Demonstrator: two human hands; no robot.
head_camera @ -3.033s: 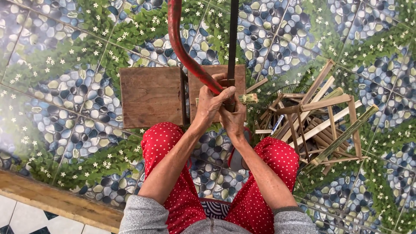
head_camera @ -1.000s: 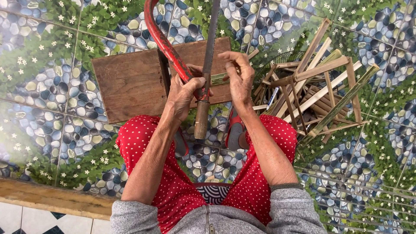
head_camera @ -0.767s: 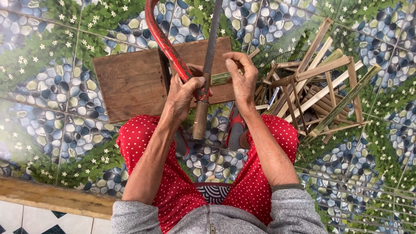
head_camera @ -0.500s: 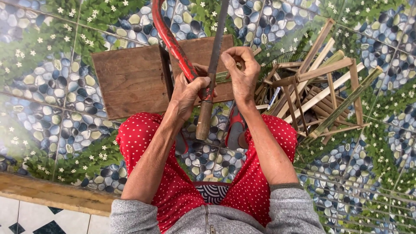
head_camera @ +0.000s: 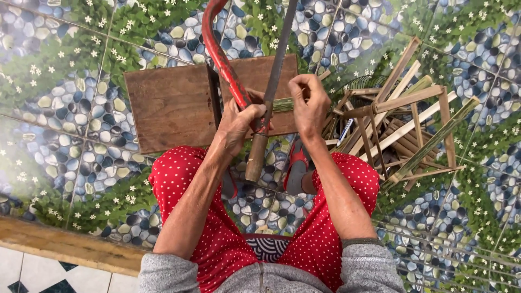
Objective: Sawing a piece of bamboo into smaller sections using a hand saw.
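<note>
- The pebble-and-flower tiled floor (head_camera: pixel 65 108) filled the view; a pale wooden sill ran along it at 7 o'clock.
- The low wooden stool (head_camera: pixel 168 106) stood at 11 o'clock from the knees; its top served as the work surface.
- The heap of bamboo sticks (head_camera: pixel 401 125), with a slatted frame on top, lay at 3 o'clock, well apart from the stool; I judged these to be pieces already dealt with, so a good share of the work looked done.
- The bow saw (head_camera: pixel 225 59) stood nearly upright over the stool, red frame towards 12 o'clock, wooden handle towards 6; its blade (head_camera: pixel 279 54) ran just right of the frame.
- The left hand (head_camera: pixel 239 122) was clenched round the saw where frame meets handle; a firm, closed hold.
- The right hand (head_camera: pixel 309 106) was curled shut, pinching one end of the bamboo strip.
- The bamboo strip (head_camera: pixel 283 104), thin and green, lay crosswise over the stool's near right corner, pointing from 3 to 9 o'clock and touching the blade; I saw no cut through it, so by my reading this piece remained to be sawn; whether the teeth had bitten in I could not tell.
</note>
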